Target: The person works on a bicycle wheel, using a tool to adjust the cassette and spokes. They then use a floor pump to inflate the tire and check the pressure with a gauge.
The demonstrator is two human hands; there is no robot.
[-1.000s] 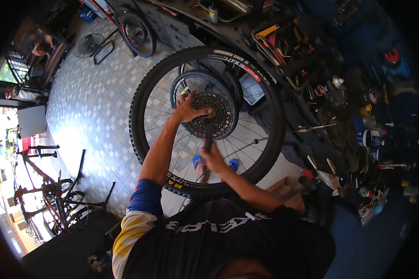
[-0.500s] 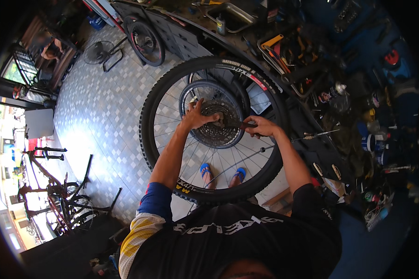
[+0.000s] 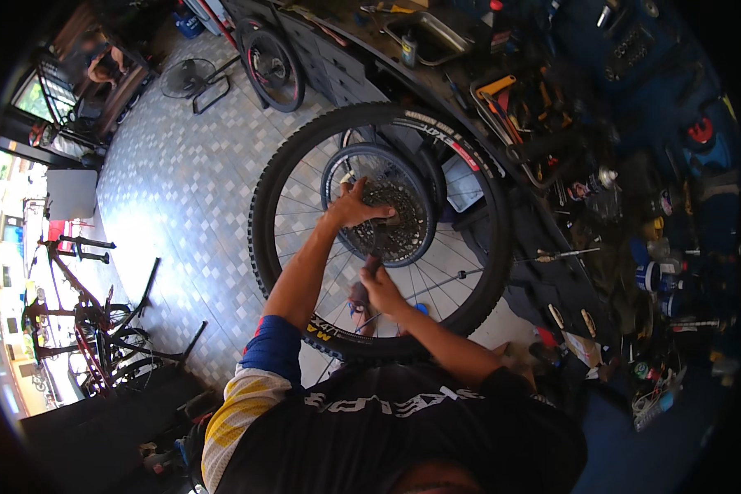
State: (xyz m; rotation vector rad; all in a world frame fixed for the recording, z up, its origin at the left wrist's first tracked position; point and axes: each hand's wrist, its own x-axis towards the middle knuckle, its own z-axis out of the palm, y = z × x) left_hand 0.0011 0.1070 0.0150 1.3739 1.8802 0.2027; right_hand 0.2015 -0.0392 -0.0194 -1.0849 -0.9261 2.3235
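i monitor remotely. the knobby-tyred bicycle wheel [image 3: 263, 214] is located in front of the torso, cassette [image 3: 410, 221] side facing up toward the camera, so its axle axis points roughly at the lens. what supports the wheel, i cannot tell. left hand [image 3: 351, 208]: fingers spread apart over the cassette, thumb extended to the hub; i judge this placement serves to seat the tool head and steady the wheel. right hand [image 3: 381, 290]: fingers clamped on the handle of a dark wrench [image 3: 378, 240]. the grip sits away from the hub, i judge for leverage. wrench position: above the cassette and spokes. its head points to the hub; its handle points back toward the torso. its long axis runs near to far, near end leaning slightly left.
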